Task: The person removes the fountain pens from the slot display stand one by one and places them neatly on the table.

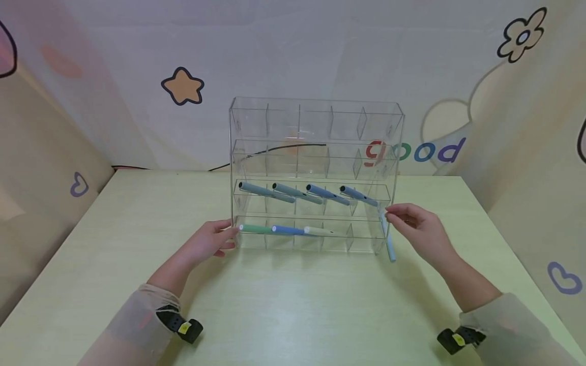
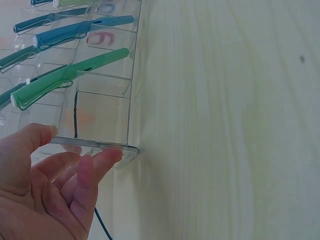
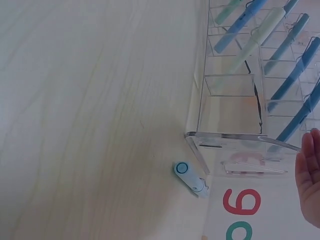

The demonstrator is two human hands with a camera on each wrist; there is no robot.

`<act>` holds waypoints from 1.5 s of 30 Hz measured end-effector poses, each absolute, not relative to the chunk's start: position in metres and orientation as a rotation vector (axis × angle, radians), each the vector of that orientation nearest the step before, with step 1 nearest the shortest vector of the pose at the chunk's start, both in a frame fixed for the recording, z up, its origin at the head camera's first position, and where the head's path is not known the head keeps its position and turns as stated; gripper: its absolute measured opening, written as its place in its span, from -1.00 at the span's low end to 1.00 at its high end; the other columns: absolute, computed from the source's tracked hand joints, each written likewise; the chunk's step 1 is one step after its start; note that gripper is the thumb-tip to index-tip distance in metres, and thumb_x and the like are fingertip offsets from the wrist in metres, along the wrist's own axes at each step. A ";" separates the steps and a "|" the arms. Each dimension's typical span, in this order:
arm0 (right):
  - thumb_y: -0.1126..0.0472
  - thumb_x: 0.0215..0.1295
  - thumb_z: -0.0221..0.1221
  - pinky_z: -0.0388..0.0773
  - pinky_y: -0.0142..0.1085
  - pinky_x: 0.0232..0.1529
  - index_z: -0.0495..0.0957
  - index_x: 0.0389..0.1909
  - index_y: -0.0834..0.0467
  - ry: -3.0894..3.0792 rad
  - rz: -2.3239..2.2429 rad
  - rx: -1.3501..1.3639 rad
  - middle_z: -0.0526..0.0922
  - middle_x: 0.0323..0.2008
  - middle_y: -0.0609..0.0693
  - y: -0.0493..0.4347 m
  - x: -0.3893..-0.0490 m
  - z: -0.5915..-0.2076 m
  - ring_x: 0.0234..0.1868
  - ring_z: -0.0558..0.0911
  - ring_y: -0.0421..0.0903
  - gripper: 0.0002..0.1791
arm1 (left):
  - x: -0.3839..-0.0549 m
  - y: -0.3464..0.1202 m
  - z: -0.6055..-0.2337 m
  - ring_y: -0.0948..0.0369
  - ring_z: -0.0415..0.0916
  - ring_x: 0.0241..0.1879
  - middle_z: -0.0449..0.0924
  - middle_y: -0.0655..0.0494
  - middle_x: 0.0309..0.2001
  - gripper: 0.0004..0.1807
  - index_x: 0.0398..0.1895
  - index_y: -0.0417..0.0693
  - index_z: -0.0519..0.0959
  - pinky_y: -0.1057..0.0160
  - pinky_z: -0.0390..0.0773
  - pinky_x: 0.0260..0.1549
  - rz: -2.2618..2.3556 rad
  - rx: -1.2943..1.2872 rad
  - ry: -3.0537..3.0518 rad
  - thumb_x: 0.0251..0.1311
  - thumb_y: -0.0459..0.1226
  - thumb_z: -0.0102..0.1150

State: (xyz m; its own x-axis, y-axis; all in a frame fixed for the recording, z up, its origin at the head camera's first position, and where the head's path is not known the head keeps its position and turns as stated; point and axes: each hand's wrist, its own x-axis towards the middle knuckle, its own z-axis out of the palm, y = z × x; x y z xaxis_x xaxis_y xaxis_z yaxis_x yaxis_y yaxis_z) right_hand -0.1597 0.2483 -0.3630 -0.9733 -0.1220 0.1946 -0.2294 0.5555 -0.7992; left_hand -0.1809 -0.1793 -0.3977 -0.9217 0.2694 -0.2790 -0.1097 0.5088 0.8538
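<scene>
A clear acrylic pen rack [image 1: 313, 179] stands on the table, its tiers split into compartments. My left hand [image 1: 214, 239] grips its left side panel, thumb on one face and fingers on the other in the left wrist view. My right hand [image 1: 418, 229] pinches the front edge of the right side panel; in the right wrist view only part of it shows. The lowest tier holds a green pen [image 1: 256, 229], a blue pen [image 1: 287, 230] and a pale pen [image 1: 319, 232]. Several blue-toned pens [image 1: 327, 193] lie tilted in the tier above.
A light blue pen [image 3: 189, 179] lies on the table just outside the rack's right end. Behind the rack hangs a printed backdrop [image 1: 293, 56] with coloured letters. The wooden table [image 1: 293, 310] extends in front and to both sides.
</scene>
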 end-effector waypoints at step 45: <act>0.33 0.26 0.15 0.53 -0.47 -0.19 0.54 -0.03 0.30 -2.722 1.412 0.594 0.61 -0.11 0.18 0.203 -0.171 -0.379 -0.15 0.60 0.00 -0.73 | -0.183 -0.181 -0.402 -0.04 0.52 0.01 0.40 -0.31 0.15 -0.41 0.34 -0.23 0.22 0.14 0.57 -0.25 1.388 0.139 2.374 0.37 -0.06 -0.09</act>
